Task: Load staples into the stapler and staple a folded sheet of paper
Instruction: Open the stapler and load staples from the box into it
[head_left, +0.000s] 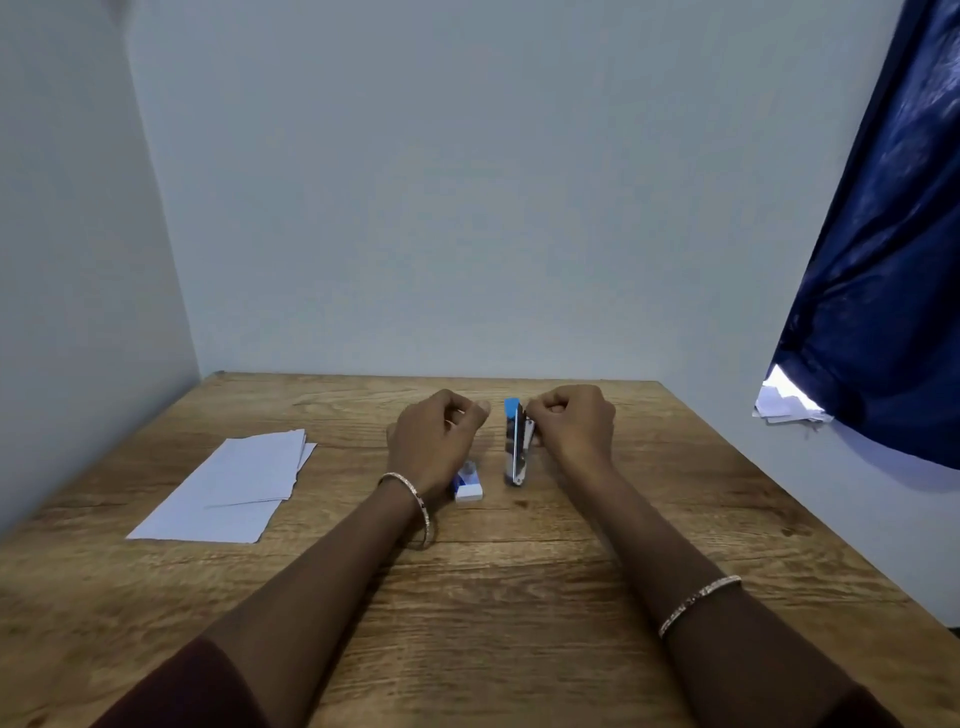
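Note:
A small blue and silver stapler (515, 441) lies on the wooden table (519, 597), long axis pointing away from me. My right hand (571, 423) is curled against its right side, fingertips touching the metal part. My left hand (434, 439) is curled just left of the stapler, thumb and fingers pinched together; whether something small sits between them is too small to tell. Under my left wrist lies a small blue and white staple box (467, 486). Folded white paper sheets (234, 491) lie at the table's left.
Pale walls close the table in at the back and left. A dark blue curtain (883, 260) hangs at the right, past the table's right edge, with a bright gap and white papers (784, 402) beneath it.

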